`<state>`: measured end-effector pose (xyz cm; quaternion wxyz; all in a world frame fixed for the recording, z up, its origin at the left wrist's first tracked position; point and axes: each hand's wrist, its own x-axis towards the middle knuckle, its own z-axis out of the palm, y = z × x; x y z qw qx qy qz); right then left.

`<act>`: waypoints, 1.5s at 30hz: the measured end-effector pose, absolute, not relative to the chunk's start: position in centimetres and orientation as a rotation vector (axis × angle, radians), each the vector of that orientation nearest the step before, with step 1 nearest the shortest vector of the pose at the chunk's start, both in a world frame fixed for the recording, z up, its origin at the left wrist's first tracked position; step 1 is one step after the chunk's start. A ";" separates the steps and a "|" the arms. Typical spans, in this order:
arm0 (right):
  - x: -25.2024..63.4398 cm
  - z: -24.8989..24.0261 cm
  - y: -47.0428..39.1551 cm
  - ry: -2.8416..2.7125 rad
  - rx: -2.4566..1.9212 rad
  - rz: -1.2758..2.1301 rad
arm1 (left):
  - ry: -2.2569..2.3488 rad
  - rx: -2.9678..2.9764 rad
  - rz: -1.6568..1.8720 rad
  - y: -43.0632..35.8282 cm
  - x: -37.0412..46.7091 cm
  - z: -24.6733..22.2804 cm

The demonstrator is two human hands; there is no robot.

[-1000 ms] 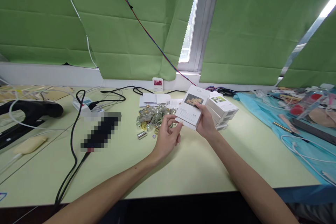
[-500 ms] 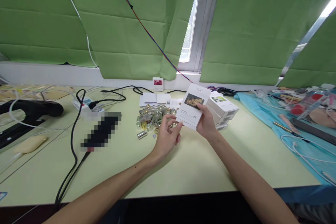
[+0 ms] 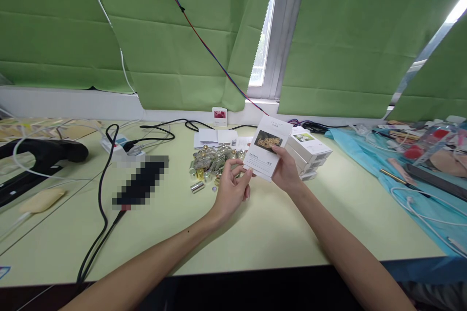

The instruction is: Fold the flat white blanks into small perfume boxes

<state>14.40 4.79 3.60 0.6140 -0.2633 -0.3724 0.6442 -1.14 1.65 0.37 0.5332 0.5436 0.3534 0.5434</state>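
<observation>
Clearly, both hands are on one white carton (image 3: 263, 155), held tilted above the pale tabletop (image 3: 288, 233), its printed face towards the viewer. The left hand (image 3: 231, 188) pinches the carton's lower left corner between thumb and fingers, the remaining fingers curling in towards the palm. The right hand (image 3: 286, 170) clasps the right edge, thumb pressed on the face beside a picture of yellowish flowers; its other fingers pass behind the carton, so how they are spread I cannot tell.

To the left of the left fingers, a silver cylinder (image 3: 197, 187) lies on its side, with a small pale disc (image 3: 214, 189) just beside it. Well apart, farther left, are a dark pixelated object (image 3: 140, 182) and a black cable (image 3: 100, 189). Well to the right of the right fingers, a blue sheet (image 3: 368, 170) carries white cords and a long dark case (image 3: 436, 180).

Just beyond the left fingers spreads a heap of small gold- and silver-capped pieces (image 3: 213, 158), partly hidden by the hand. Beyond the right fingers, partly behind the carton, stands a stack of white boxes (image 3: 310, 150).

Past the heap are white papers (image 3: 218, 137), then a small box with a reddish picture (image 3: 219, 116). Farthest from the fingers hang green curtains (image 3: 175, 53), a window frame (image 3: 277, 48) showing between them.
</observation>
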 end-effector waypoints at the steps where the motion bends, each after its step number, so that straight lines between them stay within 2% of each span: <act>1: 14.4 3.6 4.8 -0.864 -0.616 1.479 | 0.844 1.301 1.290 1.6 -1.2 0.4; 30: 14.4 2.8 5.2 -0.927 -0.644 1.449 | 0.823 1.394 1.331 0.8 -1.2 0.3; 45: 14.1 2.9 4.9 -0.951 -0.703 1.356 | 1.023 1.482 1.326 0.7 -1.3 0.0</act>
